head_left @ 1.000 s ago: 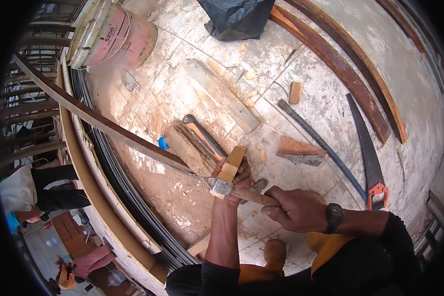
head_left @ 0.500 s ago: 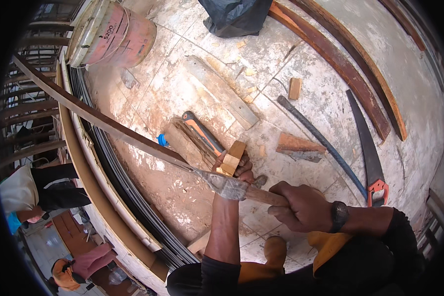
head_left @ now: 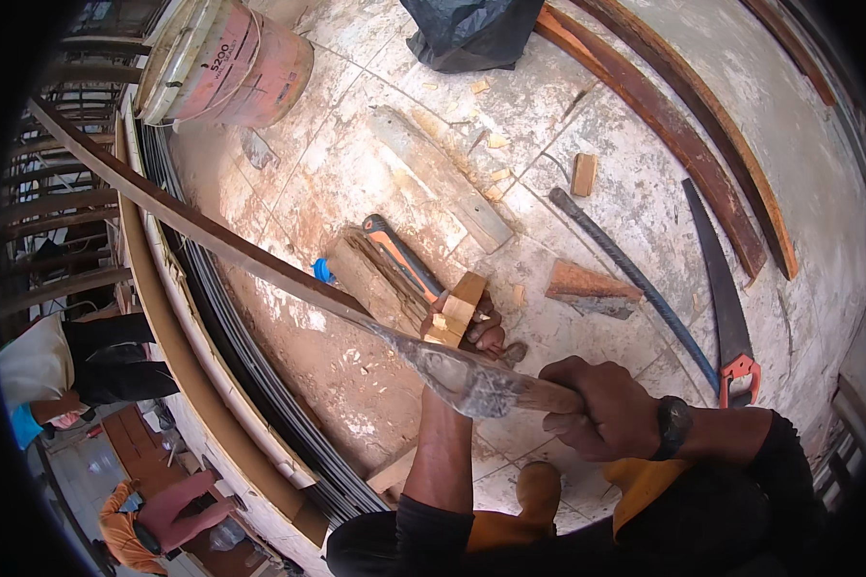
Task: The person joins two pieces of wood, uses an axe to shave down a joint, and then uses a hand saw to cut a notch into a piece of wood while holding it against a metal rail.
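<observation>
My left hand [head_left: 486,330] is closed around a short pale wood block [head_left: 465,300], which stands up with its cut faces showing. My right hand [head_left: 601,409] grips the wooden handle of a tool with a scuffed grey metal head [head_left: 462,378]. The head hangs over my left forearm, just below the block; its exact kind is unclear. A long dark curved strip [head_left: 231,248] runs from the upper left to the head; whether they join, I cannot tell. Beside the block, an orange-and-black handle [head_left: 404,260] lies against a rough wood chunk [head_left: 370,282].
A handsaw [head_left: 720,288] and a dark ribbed rod [head_left: 635,293] lie at right, near a wood offcut [head_left: 592,282]. A flat board [head_left: 443,183] lies ahead, with a pink bucket [head_left: 250,72] at upper left. Curved timbers [head_left: 664,144] are at upper right. Two people [head_left: 159,524] are beyond the ledge.
The tool's head has shifted slightly right and looks larger, moving with my right hand. My left hand still holds the wood block. The whole view has shifted a little.
</observation>
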{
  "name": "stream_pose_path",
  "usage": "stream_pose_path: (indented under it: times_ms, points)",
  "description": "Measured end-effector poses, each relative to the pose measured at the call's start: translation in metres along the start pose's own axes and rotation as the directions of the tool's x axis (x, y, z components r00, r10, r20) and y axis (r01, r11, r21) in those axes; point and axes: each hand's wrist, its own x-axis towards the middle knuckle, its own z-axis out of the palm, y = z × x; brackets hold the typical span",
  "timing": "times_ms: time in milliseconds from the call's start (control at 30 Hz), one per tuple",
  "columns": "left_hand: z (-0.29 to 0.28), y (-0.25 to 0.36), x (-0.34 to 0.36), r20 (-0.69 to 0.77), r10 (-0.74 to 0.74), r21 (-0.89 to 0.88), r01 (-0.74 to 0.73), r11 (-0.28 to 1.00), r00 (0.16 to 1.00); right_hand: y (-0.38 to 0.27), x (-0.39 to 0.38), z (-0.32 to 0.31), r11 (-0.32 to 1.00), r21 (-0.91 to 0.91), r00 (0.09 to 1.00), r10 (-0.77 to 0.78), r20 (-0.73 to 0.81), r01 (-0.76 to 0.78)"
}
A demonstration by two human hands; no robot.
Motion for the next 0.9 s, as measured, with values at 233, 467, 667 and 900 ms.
stream_pose_path:
  times_ms: [233,467,667,900]
  points:
    - [0.010,-0.011,-0.003,0.012,0.018,0.109,-0.019,0.994,1.000,0.008,0.003,0.008,0.990,-0.099,0.990,0.108,0.091,-0.099]
    - [0.019,-0.011,-0.002,-0.444,0.310,0.256,-0.213,0.943,0.840,0.010,0.008,0.007,0.956,-0.089,0.948,0.289,0.136,-0.279]
    - [0.020,-0.001,0.000,-0.036,0.067,0.174,-0.059,0.983,0.997,0.005,0.018,0.000,0.985,-0.057,0.980,0.170,0.101,-0.165]
    - [0.013,-0.004,0.004,-0.090,0.074,0.144,-0.060,0.988,0.993,0.000,0.020,-0.004,0.996,-0.018,0.995,0.093,0.034,-0.093]
